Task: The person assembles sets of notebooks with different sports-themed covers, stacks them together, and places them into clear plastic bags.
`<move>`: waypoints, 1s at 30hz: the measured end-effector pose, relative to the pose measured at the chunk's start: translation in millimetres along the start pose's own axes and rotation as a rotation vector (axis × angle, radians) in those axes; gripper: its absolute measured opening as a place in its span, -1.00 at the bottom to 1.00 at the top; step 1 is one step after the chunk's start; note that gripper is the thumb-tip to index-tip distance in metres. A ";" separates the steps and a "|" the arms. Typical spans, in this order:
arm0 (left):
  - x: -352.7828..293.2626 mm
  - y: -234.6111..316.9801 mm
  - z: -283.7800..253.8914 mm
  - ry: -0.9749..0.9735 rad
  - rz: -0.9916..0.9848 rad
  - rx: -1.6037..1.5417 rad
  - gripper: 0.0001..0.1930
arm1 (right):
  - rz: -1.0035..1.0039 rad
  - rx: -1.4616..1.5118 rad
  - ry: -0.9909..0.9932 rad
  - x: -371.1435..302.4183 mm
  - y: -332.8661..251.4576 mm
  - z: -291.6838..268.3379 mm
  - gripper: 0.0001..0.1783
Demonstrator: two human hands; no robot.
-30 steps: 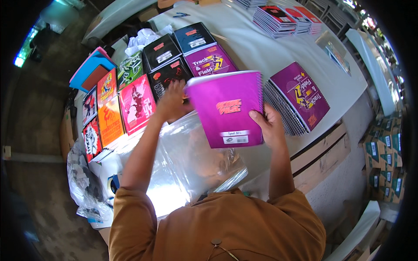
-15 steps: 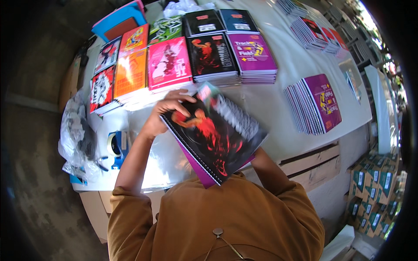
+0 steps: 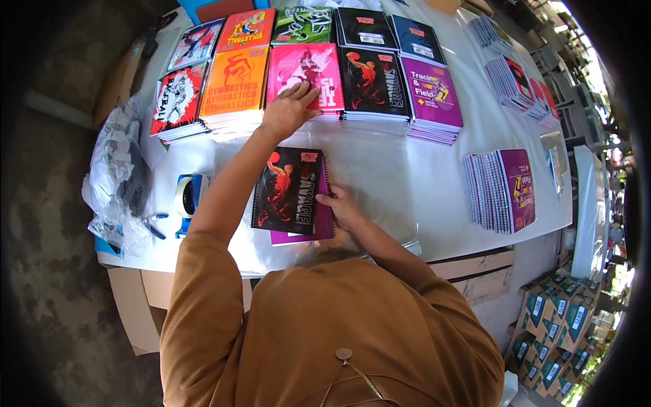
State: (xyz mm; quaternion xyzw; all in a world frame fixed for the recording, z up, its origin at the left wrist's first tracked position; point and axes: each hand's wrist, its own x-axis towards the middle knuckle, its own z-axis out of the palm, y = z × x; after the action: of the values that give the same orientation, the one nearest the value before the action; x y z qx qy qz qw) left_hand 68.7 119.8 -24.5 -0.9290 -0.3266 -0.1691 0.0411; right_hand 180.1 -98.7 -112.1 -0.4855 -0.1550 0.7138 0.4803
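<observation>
Two notebooks are stacked before me: my right hand (image 3: 341,207) pins the black spiral-bound one (image 3: 288,190) flat, while my open left hand (image 3: 288,108) touches the pink stack (image 3: 303,76), which might slide.

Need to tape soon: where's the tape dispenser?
In the head view, the blue tape dispenser sits on the table's left side, beside the crumpled plastic bags, left of the left forearm.

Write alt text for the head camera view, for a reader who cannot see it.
A person's left hand rests on a pink notebook stack while the right hand steadies a black notebook lying on a purple one. Rows of colourful notebook stacks cover the white table.
</observation>
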 end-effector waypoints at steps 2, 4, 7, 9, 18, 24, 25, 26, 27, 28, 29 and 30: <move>-1.4 4.8 -7.0 -0.065 0.014 -0.002 -0.43 | -0.093 -0.024 0.048 1.7 6.2 -5.8 -0.75; -10.5 1.3 -13.1 0.078 0.119 0.048 -0.55 | -0.179 -0.057 0.086 -0.1 11.2 -7.1 -0.75; -21.5 -10.1 -32.3 -0.046 0.061 -0.126 -0.65 | -0.182 -0.093 0.080 -1.6 9.7 -4.7 -0.74; -23.2 22.8 -79.7 0.062 -0.074 -0.376 -0.64 | -0.178 -0.138 0.072 -1.7 12.8 -19.6 -0.68; -213.8 107.6 -57.8 -0.086 -0.068 -0.364 -0.56 | -0.452 -0.338 0.061 32.0 -61.6 -43.8 -0.39; -179.3 65.1 -47.9 0.030 -0.666 -0.326 -0.30 | -0.562 -0.327 0.356 21.4 -48.6 -23.2 -0.33; -180.4 61.0 -35.3 0.035 -0.751 -0.262 -0.23 | -0.672 -0.403 0.556 13.7 -34.5 -14.1 -0.34; -191.3 64.0 -16.8 0.004 -0.706 -0.263 -0.17 | -0.598 -0.398 0.530 3.6 -21.9 -2.6 -0.35; -197.9 69.4 -3.1 -0.025 -0.659 -0.262 -0.11 | -0.526 -0.394 0.504 -4.7 -11.6 5.5 -0.35; -193.4 88.2 -8.7 -0.100 -0.655 -0.166 -0.07 | -0.533 -0.394 0.497 -7.6 -4.0 1.9 -0.35; -197.2 98.1 -8.9 -0.094 -0.612 -0.155 -0.07 | -0.603 -0.553 0.433 -10.0 2.3 -1.8 -0.34; -202.2 105.0 -11.5 -0.102 -0.611 -0.242 -0.09 | -0.672 -0.711 0.366 -9.8 6.5 -5.4 -0.33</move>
State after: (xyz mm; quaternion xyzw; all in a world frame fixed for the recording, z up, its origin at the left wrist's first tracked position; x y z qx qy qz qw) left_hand -17.0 -84.5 -79.1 -0.7935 -0.5693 -0.1646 -0.1385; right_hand 181.9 -111.4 -113.8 -0.6589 -0.4485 0.3269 0.5078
